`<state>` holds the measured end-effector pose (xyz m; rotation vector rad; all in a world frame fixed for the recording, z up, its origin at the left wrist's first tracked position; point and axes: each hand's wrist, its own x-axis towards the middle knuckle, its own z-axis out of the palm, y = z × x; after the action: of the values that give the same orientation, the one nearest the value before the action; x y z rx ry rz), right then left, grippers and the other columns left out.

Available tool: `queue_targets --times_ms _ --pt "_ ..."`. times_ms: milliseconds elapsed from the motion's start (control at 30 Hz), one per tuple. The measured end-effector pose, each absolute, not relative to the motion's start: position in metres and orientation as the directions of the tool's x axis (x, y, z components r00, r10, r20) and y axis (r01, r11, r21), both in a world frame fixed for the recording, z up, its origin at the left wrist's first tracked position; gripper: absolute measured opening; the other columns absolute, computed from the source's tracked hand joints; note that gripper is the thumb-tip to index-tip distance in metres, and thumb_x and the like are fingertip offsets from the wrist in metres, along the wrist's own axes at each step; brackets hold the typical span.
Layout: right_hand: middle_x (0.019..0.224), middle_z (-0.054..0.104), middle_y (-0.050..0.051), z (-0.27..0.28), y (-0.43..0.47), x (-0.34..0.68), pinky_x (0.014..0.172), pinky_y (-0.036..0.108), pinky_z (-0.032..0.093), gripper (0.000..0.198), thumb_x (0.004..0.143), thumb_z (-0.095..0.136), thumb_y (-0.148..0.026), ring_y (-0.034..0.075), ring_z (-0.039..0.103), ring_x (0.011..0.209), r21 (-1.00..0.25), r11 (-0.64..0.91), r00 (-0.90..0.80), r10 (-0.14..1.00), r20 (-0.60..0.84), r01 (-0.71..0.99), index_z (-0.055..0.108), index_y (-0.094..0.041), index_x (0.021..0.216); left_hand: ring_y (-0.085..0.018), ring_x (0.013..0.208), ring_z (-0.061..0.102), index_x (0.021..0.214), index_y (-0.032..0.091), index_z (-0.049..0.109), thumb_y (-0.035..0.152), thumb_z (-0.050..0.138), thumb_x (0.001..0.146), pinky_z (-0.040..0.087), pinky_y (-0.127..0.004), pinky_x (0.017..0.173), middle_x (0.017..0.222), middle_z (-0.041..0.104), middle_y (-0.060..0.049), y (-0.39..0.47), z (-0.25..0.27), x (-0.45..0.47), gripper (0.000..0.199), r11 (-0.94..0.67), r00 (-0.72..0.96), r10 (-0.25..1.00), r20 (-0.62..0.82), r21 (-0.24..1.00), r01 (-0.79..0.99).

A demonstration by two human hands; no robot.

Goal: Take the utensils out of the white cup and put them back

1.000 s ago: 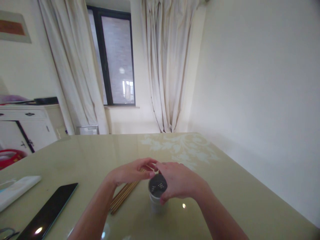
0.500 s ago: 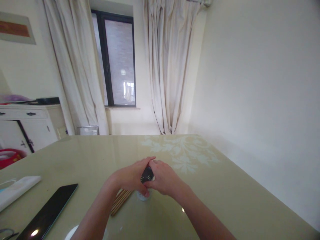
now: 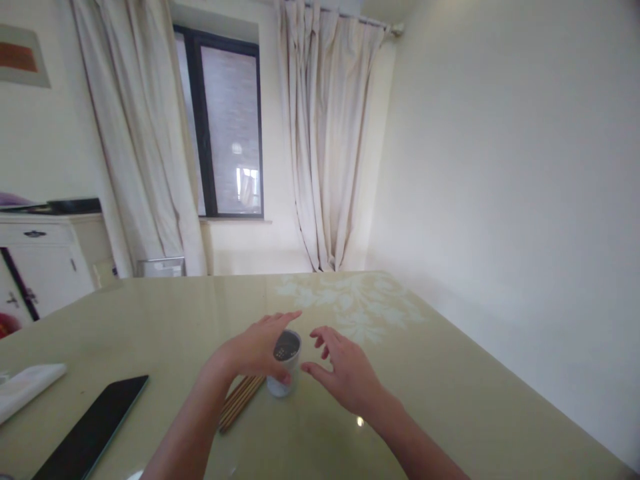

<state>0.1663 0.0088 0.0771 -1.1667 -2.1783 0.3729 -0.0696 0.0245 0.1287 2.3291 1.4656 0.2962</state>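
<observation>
A pale, cup-shaped holder stands on the table in front of me. Its dark inside shows a pattern of small light dots, perhaps holes in the bottom. My left hand curves around its left side, thumb across the front and fingers stretched out past the rim; whether it touches the holder, I cannot tell. To the right, my right hand is apart from the holder, fingers spread and nothing in them. A bundle of several wooden chopsticks lies at the holder's left, partly behind my left wrist.
On the left of the glossy green table lies a black flat slab, with a white object farther left. A white cabinet stands beyond the left edge. The wall runs along the right side.
My right hand has let go of the holder and moved right, its fingers spreading. My left hand's grasp has loosened, and the holder's rim now shows. The view has turned slightly right.
</observation>
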Motion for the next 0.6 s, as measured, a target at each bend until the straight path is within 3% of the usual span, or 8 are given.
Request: queue_targets --times_ms 67,167,267,367,433,500,600 --pt "0.093 0.07 0.001 0.049 0.002 0.181 0.068 0.029 0.045 0.028 0.091 0.072 -0.032 0.017 0.063 0.068 -0.58 0.496 -0.29 0.862 0.416 0.646 0.061 -0.024 0.116 -0.035 0.154 0.043 0.159 0.023 0.045 0.037 0.088 0.065 0.034 -0.051 0.127 0.165 0.049 -0.014 0.025 0.131 -0.067 0.105 -0.389 0.408 0.912 0.032 0.381 0.839" --pt "0.062 0.048 -0.008 0.005 0.002 0.194 0.059 0.026 0.035 0.013 0.088 0.065 -0.026 0.016 0.052 0.057 -0.673 0.394 -0.105 0.898 0.428 0.626 0.054 -0.024 0.094 -0.032 0.142 0.057 0.146 0.022 0.059 0.036 0.076 0.084 0.043 -0.05 0.121 0.151 0.064 -0.012 0.028 0.135 -0.05 0.066 -0.446 0.364 0.888 0.279 0.336 0.829" --pt "0.06 0.04 -0.01 -0.02 0.012 0.196 0.057 0.025 0.032 0.017 0.086 0.062 -0.028 0.015 0.047 0.056 -0.739 0.356 -0.02 0.907 0.421 0.572 0.046 -0.026 0.089 -0.029 0.122 0.068 0.129 0.023 0.068 0.032 0.06 0.099 0.051 -0.048 0.109 0.131 0.075 -0.01 0.024 0.126 -0.025 0.033 -0.499 0.28 0.76 0.587 0.251 0.83" --pt "0.062 0.042 -0.008 -0.026 0.023 0.196 0.057 0.025 0.032 0.019 0.085 0.06 -0.028 0.015 0.048 0.057 -0.724 0.338 0.017 0.9 0.435 0.602 0.041 -0.026 0.084 -0.027 0.113 0.069 0.119 0.022 0.069 0.02 0.046 0.104 0.052 -0.046 0.102 0.118 0.076 -0.011 0.007 0.085 -0.007 0.028 -0.516 0.202 0.556 0.806 0.145 0.844" --pt "0.063 0.045 -0.007 -0.027 0.028 0.195 0.057 0.025 0.032 0.018 0.085 0.058 -0.027 0.016 0.05 0.058 -0.705 0.332 -0.002 0.905 0.425 0.627 0.04 -0.026 0.083 -0.025 0.101 0.07 0.113 0.025 0.07 0.014 0.045 0.102 0.053 -0.044 0.094 0.108 0.078 -0.01 -0.009 0.045 0.0 0.03 -0.578 0.346 0.469 0.813 -0.014 0.816" --pt "0.064 0.05 -0.005 -0.027 0.029 0.193 0.056 0.025 0.032 0.014 0.088 0.056 -0.025 0.016 0.053 0.058 -0.649 0.34 -0.062 0.909 0.412 0.681 0.042 -0.026 0.084 -0.026 0.097 0.071 0.117 0.027 0.069 0.013 0.048 0.099 0.053 -0.045 0.092 0.107 0.078 -0.01 -0.023 0.009 0.004 0.032 -0.682 0.57 0.447 0.69 -0.149 0.716" --pt "0.069 0.062 -0.001 -0.025 0.027 0.187 0.058 0.026 0.031 0.007 0.094 0.05 -0.019 0.017 0.06 0.062 -0.492 0.357 -0.17 0.908 0.384 0.794 0.05 -0.024 0.089 -0.028 0.094 0.07 0.117 0.027 0.069 0.014 0.049 0.097 0.055 -0.045 0.087 0.103 0.077 -0.011 -0.03 -0.016 0.011 0.031 -0.688 0.652 0.571 0.499 -0.143 0.712"
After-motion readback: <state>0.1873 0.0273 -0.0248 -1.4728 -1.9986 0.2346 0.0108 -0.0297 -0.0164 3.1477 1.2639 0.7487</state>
